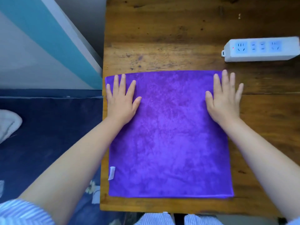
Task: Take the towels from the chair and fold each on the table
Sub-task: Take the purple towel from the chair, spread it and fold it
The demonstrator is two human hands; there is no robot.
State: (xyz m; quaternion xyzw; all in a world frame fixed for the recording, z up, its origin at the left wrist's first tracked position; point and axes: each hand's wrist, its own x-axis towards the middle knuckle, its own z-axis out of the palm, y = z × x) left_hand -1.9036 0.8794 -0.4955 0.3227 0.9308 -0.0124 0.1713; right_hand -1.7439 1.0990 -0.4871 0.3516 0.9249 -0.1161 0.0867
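A purple towel (170, 135) lies spread flat on the wooden table (162, 38), with a small white label at its near left edge. My left hand (121, 101) presses flat on the towel's far left corner, fingers straight and spread. Near the far right corner my right hand (224, 98) lies flat with straight fingers, partly on the towel and partly on the bare wood. The chair is not in view.
A white power strip (259, 48) lies on the table at the far right. Left of the table are a dark blue surface (48, 127) with a white cloth (8, 124) on it, and a teal and white wall.
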